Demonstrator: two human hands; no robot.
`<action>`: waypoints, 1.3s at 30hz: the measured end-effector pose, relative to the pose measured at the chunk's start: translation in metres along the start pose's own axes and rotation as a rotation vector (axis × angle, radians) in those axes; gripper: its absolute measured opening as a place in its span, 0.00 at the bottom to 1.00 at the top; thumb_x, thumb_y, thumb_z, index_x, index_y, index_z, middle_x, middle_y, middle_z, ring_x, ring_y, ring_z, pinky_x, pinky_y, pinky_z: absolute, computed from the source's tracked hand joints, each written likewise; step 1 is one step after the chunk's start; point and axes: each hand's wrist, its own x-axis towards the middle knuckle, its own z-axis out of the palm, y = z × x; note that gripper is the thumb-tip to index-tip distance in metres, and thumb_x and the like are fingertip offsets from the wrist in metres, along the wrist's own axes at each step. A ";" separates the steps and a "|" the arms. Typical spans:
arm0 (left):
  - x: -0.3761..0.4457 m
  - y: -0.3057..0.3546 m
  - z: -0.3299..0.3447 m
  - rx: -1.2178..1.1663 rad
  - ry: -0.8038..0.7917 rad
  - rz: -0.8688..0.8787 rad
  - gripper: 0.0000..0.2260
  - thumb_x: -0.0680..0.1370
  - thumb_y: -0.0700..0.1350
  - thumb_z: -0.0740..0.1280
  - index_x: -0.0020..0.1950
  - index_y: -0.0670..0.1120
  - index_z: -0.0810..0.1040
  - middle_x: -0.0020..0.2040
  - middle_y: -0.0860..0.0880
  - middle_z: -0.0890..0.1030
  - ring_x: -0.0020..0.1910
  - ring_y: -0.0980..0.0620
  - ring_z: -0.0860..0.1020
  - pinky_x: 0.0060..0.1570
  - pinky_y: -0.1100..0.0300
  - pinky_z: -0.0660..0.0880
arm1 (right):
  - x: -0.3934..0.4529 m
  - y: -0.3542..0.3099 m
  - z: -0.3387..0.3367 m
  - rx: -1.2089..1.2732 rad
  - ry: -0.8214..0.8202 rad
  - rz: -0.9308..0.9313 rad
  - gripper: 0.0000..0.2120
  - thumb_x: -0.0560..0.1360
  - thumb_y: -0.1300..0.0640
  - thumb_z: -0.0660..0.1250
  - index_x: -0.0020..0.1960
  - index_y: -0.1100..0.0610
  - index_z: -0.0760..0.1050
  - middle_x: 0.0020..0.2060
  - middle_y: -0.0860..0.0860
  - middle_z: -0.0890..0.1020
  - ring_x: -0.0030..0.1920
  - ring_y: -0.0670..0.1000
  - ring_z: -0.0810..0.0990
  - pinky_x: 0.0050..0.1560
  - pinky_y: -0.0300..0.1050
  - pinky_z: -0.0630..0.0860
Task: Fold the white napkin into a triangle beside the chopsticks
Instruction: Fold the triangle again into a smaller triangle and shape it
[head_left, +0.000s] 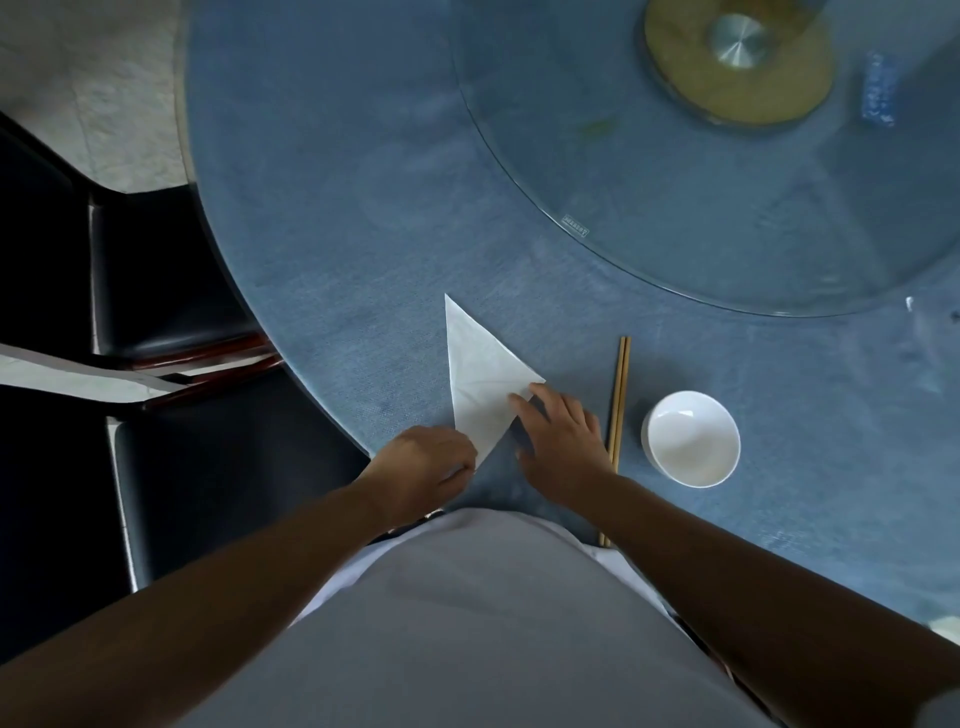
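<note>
The white napkin (478, 379) lies flat on the blue tablecloth as a long triangle, its sharp tip pointing away from me. My left hand (423, 465) pinches the near corner of the napkin at the table's edge. My right hand (558, 434) rests with fingers spread on the napkin's right corner, pressing it down. A pair of wooden chopsticks (621, 395) lies just right of my right hand, parallel to it; my right forearm hides part of them.
A white bowl (691, 439) stands right of the chopsticks. A glass turntable (649, 218) with a round gold base (737, 62) fills the far right. Dark chairs (156, 291) stand left of the round table (311, 182).
</note>
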 end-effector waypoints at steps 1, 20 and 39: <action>-0.001 0.001 -0.002 -0.037 0.020 -0.024 0.04 0.75 0.38 0.68 0.40 0.43 0.79 0.38 0.49 0.80 0.38 0.48 0.78 0.40 0.51 0.75 | 0.000 0.000 0.000 0.011 -0.008 -0.007 0.33 0.71 0.50 0.65 0.72 0.46 0.57 0.73 0.51 0.60 0.70 0.56 0.58 0.67 0.57 0.60; 0.020 0.005 -0.032 -0.891 0.216 -0.571 0.03 0.78 0.44 0.67 0.50 0.51 0.76 0.40 0.51 0.83 0.41 0.51 0.79 0.46 0.60 0.73 | 0.022 -0.013 -0.007 0.235 0.021 -0.067 0.10 0.73 0.49 0.60 0.49 0.50 0.77 0.41 0.50 0.79 0.49 0.55 0.75 0.48 0.46 0.56; 0.082 -0.044 -0.035 -0.467 0.247 -0.794 0.08 0.77 0.47 0.67 0.43 0.44 0.78 0.30 0.52 0.72 0.23 0.60 0.67 0.21 0.65 0.65 | 0.037 0.008 -0.018 0.423 0.032 0.193 0.20 0.75 0.51 0.65 0.66 0.50 0.68 0.55 0.50 0.82 0.58 0.52 0.77 0.59 0.51 0.64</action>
